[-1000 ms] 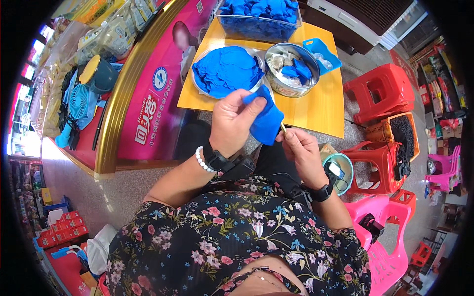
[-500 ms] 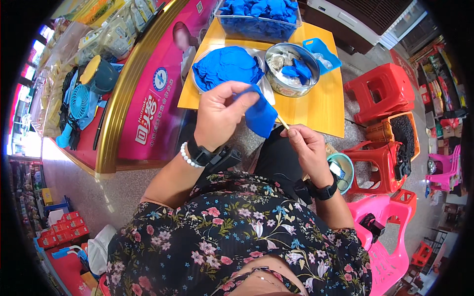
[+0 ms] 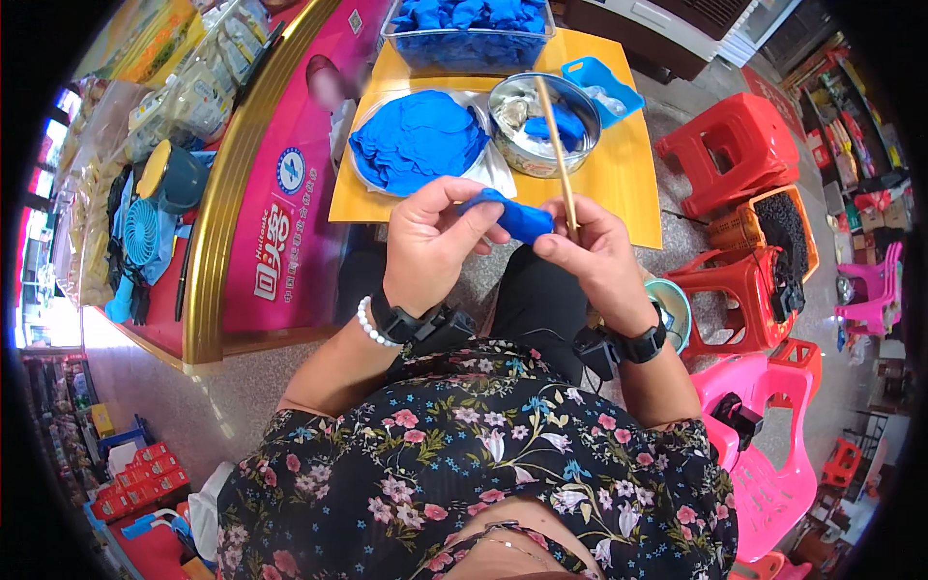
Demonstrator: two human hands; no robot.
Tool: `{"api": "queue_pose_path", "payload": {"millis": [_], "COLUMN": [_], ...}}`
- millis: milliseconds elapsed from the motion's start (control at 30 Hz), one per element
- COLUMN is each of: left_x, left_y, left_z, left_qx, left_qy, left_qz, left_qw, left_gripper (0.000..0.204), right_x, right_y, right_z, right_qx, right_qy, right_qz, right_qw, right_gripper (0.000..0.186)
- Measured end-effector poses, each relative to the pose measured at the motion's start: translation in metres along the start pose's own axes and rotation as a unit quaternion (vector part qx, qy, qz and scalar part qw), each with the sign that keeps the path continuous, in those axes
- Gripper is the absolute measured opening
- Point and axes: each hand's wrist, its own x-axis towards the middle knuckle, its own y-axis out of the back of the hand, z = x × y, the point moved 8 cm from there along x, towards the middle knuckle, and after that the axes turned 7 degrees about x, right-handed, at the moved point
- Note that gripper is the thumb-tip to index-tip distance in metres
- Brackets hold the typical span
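Note:
Between my hands is a thin, soft blue sheet (image 3: 523, 222), folded into a narrow bundle above my lap. My left hand (image 3: 432, 240) pinches its left end between thumb and fingers. At its right end, the fingers of my right hand (image 3: 601, 253) close on it and also keep hold of a slim wooden stick (image 3: 554, 130), which points up and away. Past my left hand, a stack of similar blue sheets (image 3: 418, 143) fills a plate. Beside it stands a round metal tin (image 3: 535, 166) with whitish, crumpled stuff and a blue piece inside.
On the yellow table (image 3: 630, 215), a clear plastic box (image 3: 471, 50) of blue bundles and a small blue basket (image 3: 628, 102) stand farther back. A pink counter (image 3: 227, 222) with gold edging rises at left. Red stools (image 3: 730, 150) and a pink chair (image 3: 773, 483) are at right.
The blue sheet, hanging loose before, is now folded smaller and held by both hands. The stick has swung from touching the sheet to pointing upward. My right hand has moved up and closer to my left.

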Motion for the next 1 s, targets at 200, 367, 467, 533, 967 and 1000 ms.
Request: {"api": "queue_pose_path", "payload": {"millis": [200,367,467,533,967,1000], "left_x": [-0.002,-0.002,-0.003,-0.001,-0.002,-0.007], "left_y": [-0.004,-0.002,-0.004,0.0,-0.015,-0.023], "left_z": [0.0,-0.002,-0.004,-0.009,-0.058,-0.059], "left_qx": [0.014,0.013,0.004,-0.08,-0.192,-0.209], "left_qy": [-0.02,-0.025,-0.022,-0.025,0.281,0.304], "left_qz": [-0.002,-0.005,-0.022,-0.006,-0.165,-0.206], "left_qw": [1.0,1.0,1.0,0.997,0.926,0.906], "left_gripper": [0.009,0.008,0.007,0.004,0.066,0.067], "right_x": [0.003,0.002,0.002,0.0,-0.001,-0.002], "right_y": [-0.006,0.0,0.002,0.0,0.009,0.006], "right_z": [0.004,0.007,0.003,-0.006,-0.025,-0.025], "right_qx": [-0.028,-0.027,-0.027,-0.01,-0.201,-0.207], "right_qy": [0.011,0.037,0.064,0.081,0.267,0.274], "right_qz": [-0.02,0.0,0.001,0.003,0.027,0.024], "right_qw": [0.999,0.999,0.998,0.997,0.942,0.939], "right_gripper": [0.017,0.016,0.015,0.014,0.013,0.013]}}
